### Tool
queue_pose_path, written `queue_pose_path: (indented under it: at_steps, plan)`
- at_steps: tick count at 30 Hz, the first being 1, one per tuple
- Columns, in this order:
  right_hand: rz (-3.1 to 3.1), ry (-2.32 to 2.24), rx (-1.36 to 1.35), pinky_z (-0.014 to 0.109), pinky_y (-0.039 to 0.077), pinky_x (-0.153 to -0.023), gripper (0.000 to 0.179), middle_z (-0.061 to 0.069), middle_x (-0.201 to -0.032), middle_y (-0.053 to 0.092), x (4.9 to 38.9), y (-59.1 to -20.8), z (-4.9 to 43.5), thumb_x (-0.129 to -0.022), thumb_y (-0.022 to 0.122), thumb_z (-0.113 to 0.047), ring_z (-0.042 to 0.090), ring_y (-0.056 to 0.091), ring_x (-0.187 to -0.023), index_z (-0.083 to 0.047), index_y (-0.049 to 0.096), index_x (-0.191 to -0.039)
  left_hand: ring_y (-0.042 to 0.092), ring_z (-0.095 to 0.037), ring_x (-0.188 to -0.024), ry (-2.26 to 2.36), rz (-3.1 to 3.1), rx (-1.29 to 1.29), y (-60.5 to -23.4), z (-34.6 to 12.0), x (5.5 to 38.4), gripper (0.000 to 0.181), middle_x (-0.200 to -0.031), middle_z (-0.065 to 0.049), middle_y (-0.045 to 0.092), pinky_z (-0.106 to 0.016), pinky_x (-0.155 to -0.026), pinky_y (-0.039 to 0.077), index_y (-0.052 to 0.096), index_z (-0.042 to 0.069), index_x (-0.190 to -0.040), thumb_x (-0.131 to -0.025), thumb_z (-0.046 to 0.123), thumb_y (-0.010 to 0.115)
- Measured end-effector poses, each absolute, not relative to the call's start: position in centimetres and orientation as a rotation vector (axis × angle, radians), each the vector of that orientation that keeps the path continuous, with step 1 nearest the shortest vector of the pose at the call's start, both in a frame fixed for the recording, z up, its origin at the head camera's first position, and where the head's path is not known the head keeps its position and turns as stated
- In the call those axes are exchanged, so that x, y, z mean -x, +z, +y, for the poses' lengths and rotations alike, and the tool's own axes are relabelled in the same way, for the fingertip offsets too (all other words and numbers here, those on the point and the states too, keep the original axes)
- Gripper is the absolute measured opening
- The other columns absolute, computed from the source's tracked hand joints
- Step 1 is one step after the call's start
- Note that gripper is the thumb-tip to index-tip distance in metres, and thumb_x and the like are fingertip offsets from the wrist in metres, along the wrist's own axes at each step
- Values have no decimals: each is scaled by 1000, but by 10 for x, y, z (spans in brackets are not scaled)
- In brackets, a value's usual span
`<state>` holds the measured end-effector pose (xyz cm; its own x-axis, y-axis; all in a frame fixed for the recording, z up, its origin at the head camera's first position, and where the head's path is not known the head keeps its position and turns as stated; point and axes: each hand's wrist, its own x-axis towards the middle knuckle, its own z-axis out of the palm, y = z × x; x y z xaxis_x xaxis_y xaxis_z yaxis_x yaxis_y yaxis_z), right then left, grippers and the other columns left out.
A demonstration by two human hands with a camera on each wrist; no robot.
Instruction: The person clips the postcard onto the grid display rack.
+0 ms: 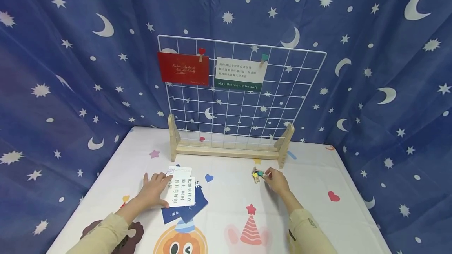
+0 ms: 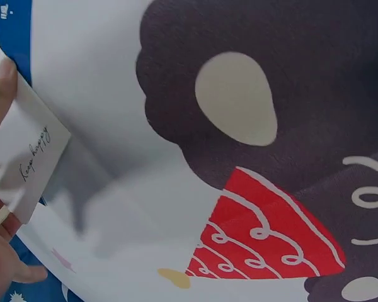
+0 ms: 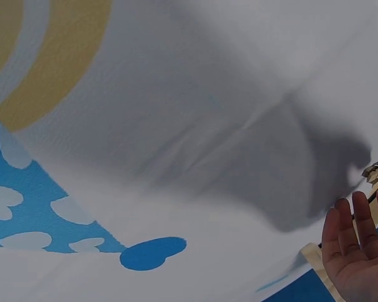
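My left hand (image 1: 154, 189) holds a white printed card (image 1: 183, 192) by its left edge, thumb on one face and fingers at the other side. In the left wrist view the card (image 2: 34, 148) reads "Keep happy". Behind it is another white card (image 1: 179, 171), and dark blue cards (image 1: 194, 206) lie beneath. On the right, my right hand (image 1: 277, 182) pinches at a small wooden clothespin with a teal heart (image 1: 260, 173). Beside it lie more mini clothespins, one with a yellow heart (image 1: 255, 175). The right wrist view shows several slightly bent fingers; the thumb is hidden.
A white wire grid (image 1: 243, 101) leans back on a wooden stand (image 1: 226, 151) behind the hands. Clothespins fix a red card (image 1: 184, 68) and a white-and-green card (image 1: 241, 74) near its top. Cartoon prints cover the white tablecloth (image 1: 226, 191); a blue starry curtain (image 1: 106, 58) surrounds it.
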<state>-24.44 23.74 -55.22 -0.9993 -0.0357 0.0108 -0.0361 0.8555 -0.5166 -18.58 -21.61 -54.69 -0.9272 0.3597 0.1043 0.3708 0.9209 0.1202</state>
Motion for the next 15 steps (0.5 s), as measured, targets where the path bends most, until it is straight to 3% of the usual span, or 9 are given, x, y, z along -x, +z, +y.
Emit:
queue_pose_path:
  at_steps: [3, 7, 12, 15]
  plan:
    - [-3024, 834, -47, 31, 46, -59, 12, 9, -79, 62, 246, -552, 237, -83, 64, -4, 17, 54, -66, 0, 63, -94, 48, -36, -106, -285, -3001, 567, -543, -215, 186, 90, -114, -18, 53, -61, -88, 40, 51, 2, -129, -53, 38, 86]
    - [-3020, 830, -37, 30, 45, -59, 11, 9, -78, 62, 247, -553, 237, -82, 65, -4, 17, 54, -65, 0, 63, -92, 48, -29, -100, -368, -3006, 558, -538, -215, 189, 72, -107, -13, 55, -45, -78, 45, 56, 5, -124, -60, 25, 84]
    - [-3016, 828, -45, 31, 44, -59, 11, 8, -76, 62, 247, -556, 237, -81, 67, -6, 17, 54, -66, -1, 63, -91, 57, -28, -95, -439, -3070, 604, -529, -217, 190, 61, -103, -10, 61, -46, -81, 49, 59, 4, -115, -61, 16, 84]
    - [-3010, 837, -58, 30, 44, -58, 13, 8, -75, 61, 246, -557, 236, -82, 67, -7, 16, 52, -65, 0, 64, -92, 61, -31, -95, -558, -3156, 656, -520, -217, 190, 50, -103, -12, 65, -48, -86, 50, 59, 3, -112, -67, 9, 80]
